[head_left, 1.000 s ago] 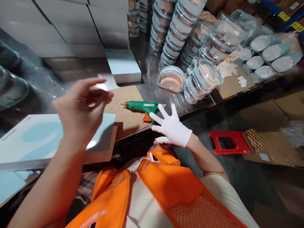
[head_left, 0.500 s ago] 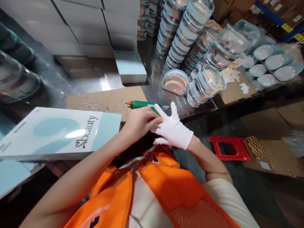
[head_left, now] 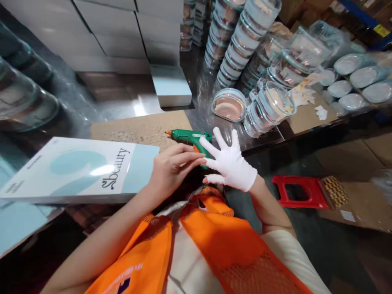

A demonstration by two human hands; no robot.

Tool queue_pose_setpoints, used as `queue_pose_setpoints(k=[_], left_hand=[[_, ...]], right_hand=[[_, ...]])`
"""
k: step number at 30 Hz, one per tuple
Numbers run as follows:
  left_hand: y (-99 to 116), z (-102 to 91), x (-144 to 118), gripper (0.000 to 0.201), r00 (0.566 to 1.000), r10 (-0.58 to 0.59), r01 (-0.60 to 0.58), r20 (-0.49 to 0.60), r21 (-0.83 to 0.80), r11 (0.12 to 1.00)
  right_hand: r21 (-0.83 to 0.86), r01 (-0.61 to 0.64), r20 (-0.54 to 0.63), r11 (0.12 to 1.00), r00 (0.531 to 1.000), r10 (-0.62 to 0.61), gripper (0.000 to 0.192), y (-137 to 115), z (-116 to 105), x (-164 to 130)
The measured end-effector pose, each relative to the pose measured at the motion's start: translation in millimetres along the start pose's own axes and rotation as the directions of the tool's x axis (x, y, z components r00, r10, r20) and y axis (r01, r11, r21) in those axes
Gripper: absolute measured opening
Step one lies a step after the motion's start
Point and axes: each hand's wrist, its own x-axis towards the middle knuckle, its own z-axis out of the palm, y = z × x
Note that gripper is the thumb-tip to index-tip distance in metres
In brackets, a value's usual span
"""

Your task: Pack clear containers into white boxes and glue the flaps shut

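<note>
A thin white glove (head_left: 235, 169) covers my right hand (head_left: 228, 161), which is held up with its fingers spread. One bare fingertip shows past the glove at the lowest finger. My left hand (head_left: 171, 167) is bare, and its thumb and fingers pinch the tip of one glove finger. Just behind both hands, a green glue gun (head_left: 186, 134) with an orange nozzle lies on its side on a cardboard sheet (head_left: 131, 126) scattered with bits of dried glue. Left of my bare hand is a white and pale blue box (head_left: 76, 167) printed "beauty".
White boxes (head_left: 110, 28) are piled at the back left, with a small box (head_left: 171, 85) before them. Clear round containers (head_left: 241, 45) stand in tall stacks behind; one oval container (head_left: 229, 105) sits nearer. A red plastic stool (head_left: 301, 192) is below the table at right.
The fingers of my gloved hand have spread wider. My left hand has shifted slightly left and down, now pinching a fingertip of the glove. More of the glue gun shows.
</note>
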Motion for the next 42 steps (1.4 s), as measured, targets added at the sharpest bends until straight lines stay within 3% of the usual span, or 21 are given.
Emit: queue_pose_setpoints(k=[2,4,7,9,10,11,13,14,15,16,19,21,23,25,27,31,34,37,39,40,42], left_hand=[[-5,11.3,-4,0.022,0.991,0.117,-0.117,0.061,0.003,0.993],[-11,12.9,-5,0.025,0.985,0.134,-0.136,0.107,0.008,0.991],[-19,-0.4,-4,0.019,0.997,-0.075,0.075,0.008,-0.01,0.997],[-21,-11.0,-3,0.022,0.937,-0.336,0.317,-0.094,-0.171,0.933],[-21,-14.5,-2,0.032,0.872,-0.477,0.426,-0.113,-0.308,0.851],[-20,-16.0,-1,0.044,0.791,-0.604,0.504,-0.096,-0.458,0.732],[-17,-13.7,1,0.065,0.632,-0.774,0.571,0.041,-0.7,0.429],[-14,-10.3,2,0.072,0.572,-0.809,0.578,0.132,-0.765,0.283],[-12,-6.0,3,0.076,0.529,-0.821,0.577,0.213,-0.8,0.165],[-9,-1.3,3,0.078,0.5,-0.82,0.579,0.28,-0.812,0.075],[-1,12.4,4,0.079,0.464,-0.802,0.577,0.377,-0.815,-0.05],[2,19.4,3,0.077,0.426,-0.818,0.588,0.387,-0.805,-0.075],[3,23.8,2,0.079,0.362,-0.85,0.606,0.383,-0.79,-0.098],[2,25.9,1,0.082,0.31,-0.873,0.608,0.376,-0.785,-0.122],[2,26.6,1,0.081,0.3,-0.873,0.604,0.384,-0.785,-0.138],[3,30.0,0,0.069,0.314,-0.861,0.617,0.4,-0.775,-0.136],[7,33.1,-2,0.06,0.316,-0.861,0.609,0.399,-0.781,-0.138],[12,29.0,-6,0.059,0.38,-0.827,0.658,0.415,-0.749,-0.073],[12,21.3,-10,0.063,0.464,-0.798,0.702,0.384,-0.709,0.067],[10,16.5,-13,0.064,0.514,-0.797,0.699,0.318,-0.694,0.174],[5,7.2,-16,0.062,0.612,-0.791,0.61,0.024,-0.651,0.452]], right_hand=[[-0.002,0.018,-0.008,1.0,1.0,-0.018,0.062,-2,0,2],[0.008,0.026,-0.026,1.0,0.999,-0.026,0.056,-1,1,-1],[0.108,0.026,-0.18,0.994,0.984,-0.007,0.046,7,11,-15],[0.267,0.028,-0.41,0.963,0.908,0.087,0.035,16,23,-27],[0.37,0.017,-0.537,0.929,0.819,0.2,0.028,20,30,-32],[0.478,0.0,-0.639,0.879,0.686,0.348,0.023,23,37,-36],[0.657,-0.013,-0.696,0.754,0.374,0.613,0.012,25,47,-39],[0.705,-0.011,-0.681,0.709,0.269,0.681,0.016,24,48,-37],[0.717,-0.012,-0.675,0.697,0.238,0.699,0.027,21,48,-33],[0.697,-0.013,-0.686,0.717,0.277,0.673,0.036,17,46,-28],[0.53,0.044,-0.731,0.847,0.529,0.431,0.024,-1,34,-9],[0.461,0.118,-0.746,0.879,0.588,0.312,0.011,-14,27,4],[0.456,0.141,-0.773,0.879,0.553,0.312,0.007,-23,25,11],[0.448,0.096,-0.805,0.889,0.475,0.355,0.009,-29,26,14],[0.403,0.031,-0.825,0.914,0.444,0.349,0.009,-31,29,15],[0.271,-0.052,-0.794,0.961,0.553,0.254,0.012,-31,38,24],[0.183,-0.104,-0.792,0.978,0.573,0.209,0.01,-28,46,32],[0.167,-0.104,-0.783,0.98,0.59,0.196,0.004,-23,51,30],[0.307,-0.09,-0.759,0.947,0.577,0.301,0.003,-17,53,25],[0.421,-0.079,-0.738,0.904,0.55,0.392,0.005,-15,53,23],[0.65,-0.034,-0.661,0.759,0.468,0.587,0.016,-10,54,18]])
